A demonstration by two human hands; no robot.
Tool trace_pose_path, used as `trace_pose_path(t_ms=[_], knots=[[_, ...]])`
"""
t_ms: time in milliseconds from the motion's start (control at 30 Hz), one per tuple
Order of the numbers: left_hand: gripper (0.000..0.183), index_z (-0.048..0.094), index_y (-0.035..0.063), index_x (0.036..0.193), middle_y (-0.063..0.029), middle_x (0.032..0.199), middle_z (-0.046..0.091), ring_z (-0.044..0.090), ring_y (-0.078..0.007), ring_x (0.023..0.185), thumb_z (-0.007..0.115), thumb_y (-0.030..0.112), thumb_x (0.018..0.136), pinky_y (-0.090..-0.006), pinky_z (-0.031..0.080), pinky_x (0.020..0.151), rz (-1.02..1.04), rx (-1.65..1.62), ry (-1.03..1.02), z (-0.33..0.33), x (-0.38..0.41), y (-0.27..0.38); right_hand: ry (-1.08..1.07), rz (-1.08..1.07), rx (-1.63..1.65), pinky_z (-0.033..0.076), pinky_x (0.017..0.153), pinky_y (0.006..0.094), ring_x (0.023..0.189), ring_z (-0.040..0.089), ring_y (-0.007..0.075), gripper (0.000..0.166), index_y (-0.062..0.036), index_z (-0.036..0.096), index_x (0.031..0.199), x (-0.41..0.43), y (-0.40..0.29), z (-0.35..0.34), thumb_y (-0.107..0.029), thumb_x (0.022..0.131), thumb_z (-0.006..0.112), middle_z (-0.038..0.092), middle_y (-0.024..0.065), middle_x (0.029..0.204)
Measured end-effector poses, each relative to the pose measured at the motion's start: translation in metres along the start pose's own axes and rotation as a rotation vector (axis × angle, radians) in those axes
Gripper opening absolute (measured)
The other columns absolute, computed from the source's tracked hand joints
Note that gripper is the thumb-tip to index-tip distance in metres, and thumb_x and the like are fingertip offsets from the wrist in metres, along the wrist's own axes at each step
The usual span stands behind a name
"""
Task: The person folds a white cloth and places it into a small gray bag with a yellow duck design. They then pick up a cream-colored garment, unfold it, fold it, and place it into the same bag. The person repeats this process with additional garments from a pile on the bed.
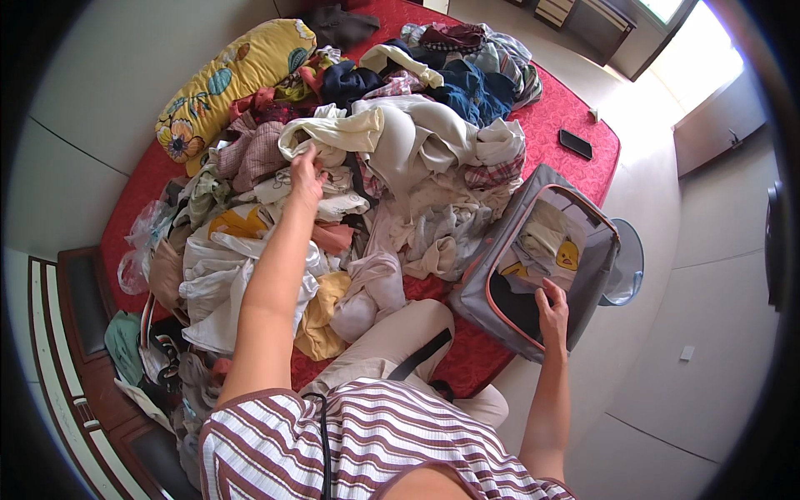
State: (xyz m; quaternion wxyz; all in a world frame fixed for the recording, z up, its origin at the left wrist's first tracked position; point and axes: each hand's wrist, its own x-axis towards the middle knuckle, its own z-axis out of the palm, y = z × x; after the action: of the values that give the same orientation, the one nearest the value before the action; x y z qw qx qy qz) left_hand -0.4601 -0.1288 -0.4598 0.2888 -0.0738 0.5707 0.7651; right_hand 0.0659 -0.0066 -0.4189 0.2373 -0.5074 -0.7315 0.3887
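Note:
My left hand (306,178) reaches into the heap, its fingertips at the edge of a cream garment (340,130). Whether the fingers grip that cloth is hard to make out. White fabric with a small print (340,203) lies beside the wrist. On the right, my right hand (552,312) is at the near side of a grey fabric storage box (472,294) with orange-red piping, fingers apart and holding nothing. Through its open side I see folded clothes (544,234), one with a yellow duck face (567,255), and a dark cloth (509,303).
Mixed clothes cover much of the red patterned mattress (550,115). A yellow floral pillow (231,87) lies at far left, a black phone (575,144) near the right edge. Beyond the box stands a translucent blue bin (628,265). The wooden headboard (81,300) is at left.

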Motion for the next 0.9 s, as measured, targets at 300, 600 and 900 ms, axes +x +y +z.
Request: trace_pose_path(t_ms=[300, 600, 900], knots=[[0.007, 0.056, 0.0098, 0.083, 0.0002, 0.066, 0.057, 0.056, -0.0123, 0.055, 0.059, 0.012, 0.077, -0.0218, 0.048, 0.046, -0.145, -0.176, 0.137, 0.003, 0.092, 0.032, -0.063, 0.034, 0.130, 0.041, 0.082, 0.0287, 0.093, 0.053, 0.0186, 0.034, -0.0032, 0.056, 0.107, -0.045, -0.023, 0.016, -0.020, 0.079, 0.061, 0.054, 0.0096, 0.101], [0.008, 0.054, 0.0106, 0.086, -0.0002, 0.077, 0.060, 0.057, -0.0098, 0.066, 0.056, 0.017, 0.081, -0.0221, 0.042, 0.056, 0.257, -0.017, -0.153, 0.013, 0.064, 0.083, 0.184, 0.116, 0.029, 0.043, 0.083, 0.0337, 0.098, 0.054, 0.0281, 0.055, 0.0005, 0.046, 0.116, -0.014, 0.007, 0.017, -0.033, 0.074, 0.062, 0.055, 0.0199, 0.103], [0.007, 0.054, 0.0116, 0.088, -0.0023, 0.078, 0.061, 0.059, -0.0119, 0.072, 0.049, 0.016, 0.088, -0.0234, 0.047, 0.061, -0.113, 0.101, -0.549, -0.008, -0.110, -0.058, 0.310, 0.447, 0.196, 0.038, 0.090, 0.0368, 0.106, 0.050, 0.0326, 0.081, 0.0076, 0.045, 0.116, 0.126, 0.110, 0.013, -0.055, 0.067, 0.061, 0.052, 0.0243, 0.112]])
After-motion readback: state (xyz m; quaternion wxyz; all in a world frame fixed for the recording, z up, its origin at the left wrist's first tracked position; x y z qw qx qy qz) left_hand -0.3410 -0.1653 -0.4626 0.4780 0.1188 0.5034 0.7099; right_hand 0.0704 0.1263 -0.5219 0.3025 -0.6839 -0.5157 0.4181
